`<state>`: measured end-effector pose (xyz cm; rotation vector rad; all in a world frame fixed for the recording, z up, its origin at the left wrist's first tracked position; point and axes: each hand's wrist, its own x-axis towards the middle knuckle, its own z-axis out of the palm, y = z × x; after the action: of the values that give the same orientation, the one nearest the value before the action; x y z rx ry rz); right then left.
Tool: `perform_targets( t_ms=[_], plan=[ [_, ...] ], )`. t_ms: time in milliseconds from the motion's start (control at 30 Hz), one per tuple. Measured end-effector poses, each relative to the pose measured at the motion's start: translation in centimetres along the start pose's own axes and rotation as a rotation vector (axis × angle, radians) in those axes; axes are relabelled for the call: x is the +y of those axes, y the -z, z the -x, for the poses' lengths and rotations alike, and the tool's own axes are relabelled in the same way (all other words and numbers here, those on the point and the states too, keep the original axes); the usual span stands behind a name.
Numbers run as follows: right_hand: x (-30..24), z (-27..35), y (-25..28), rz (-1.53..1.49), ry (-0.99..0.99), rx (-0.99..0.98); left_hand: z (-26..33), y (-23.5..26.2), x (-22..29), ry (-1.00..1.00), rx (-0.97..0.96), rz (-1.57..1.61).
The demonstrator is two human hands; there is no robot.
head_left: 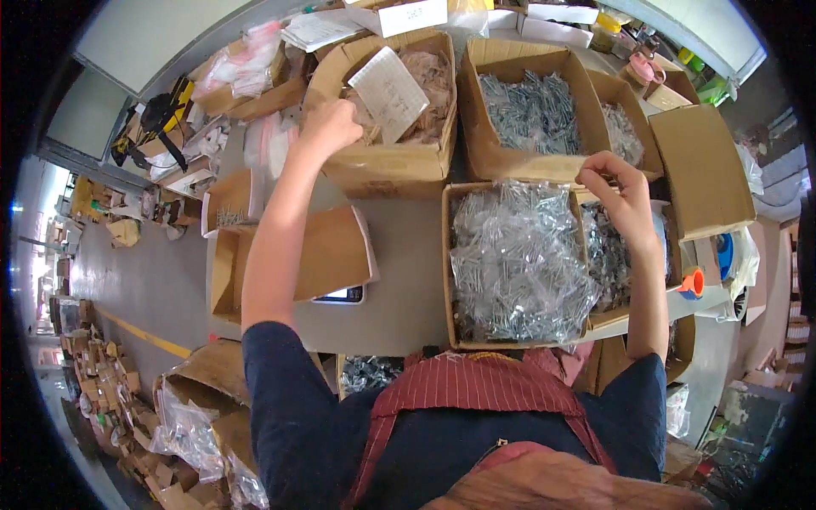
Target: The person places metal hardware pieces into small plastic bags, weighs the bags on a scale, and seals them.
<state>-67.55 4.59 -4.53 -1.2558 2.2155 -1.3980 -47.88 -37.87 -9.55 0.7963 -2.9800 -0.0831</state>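
Nearest: carton (pixel 448 255) at table edge, heaped with clear bagged metal fasteners (pixel 518 255); overfull, so bags liable to slide off the near rim if jostled.

Left of it: flattened brown cardboard flap (pixel 327 251) lying over a small scale (pixel 340 295), display half covered; risk of a misread weight.

Right hand (pixel 619 191): above the carton's far right corner, fingers curled together, apparently pinching a clear bag; grip not fully visible.

Left hand (pixel 330 127): reaching into the far-left carton (pixel 391 166), closed in a fist on brownish packets (pixel 429 81); white printed rectangular sheet (pixel 389 92) tilted just beside, likely to be knocked loose.

Farthest: open carton of loose grey screws (pixel 531 106); white rectangular label (pixel 414 14) on the box behind.
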Motion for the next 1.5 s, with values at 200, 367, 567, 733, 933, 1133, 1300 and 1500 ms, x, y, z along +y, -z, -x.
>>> perform_targets(
  t_ms=[200, 367, 567, 733, 933, 1133, 1300, 1500],
  plan=[
    [3.6, -8.3, -2.0, -0.027, 0.024, -0.067, -5.4, -5.1, -1.4, -0.182, -0.429, -0.063],
    [8.6, -16.8, -2.8, 0.251, 0.075, -0.008, -4.3, -1.3, 1.3, 0.199, -0.212, 0.076],
    [11.2, -19.0, -9.5, 0.392, 0.056, -0.538, -1.9, -0.6, -2.0, 0.122, 0.352, 0.687],
    [10.9, -20.0, -9.0, 0.528, 0.164, -0.532, 3.8, 3.4, 4.4, 0.152, 0.152, 1.408],
    [10.1, -18.5, -5.6, -0.026, -0.185, -0.327, 7.6, 0.0, 12.5, 0.038, -0.6, 2.093],
    [8.3, -15.1, -2.6, -0.342, -0.251, -0.164, 7.3, -3.5, 18.9, 0.291, -0.953, 2.298],
    [2.1, -9.9, 0.2, -0.552, -0.169, 0.045, 7.1, -4.5, 21.7, 0.214, -1.06, 2.484],
    [-0.4, -5.3, 0.9, -0.417, 0.151, -0.249, 6.0, -3.3, 23.4, 0.091, -1.042, 2.732]
  ],
)
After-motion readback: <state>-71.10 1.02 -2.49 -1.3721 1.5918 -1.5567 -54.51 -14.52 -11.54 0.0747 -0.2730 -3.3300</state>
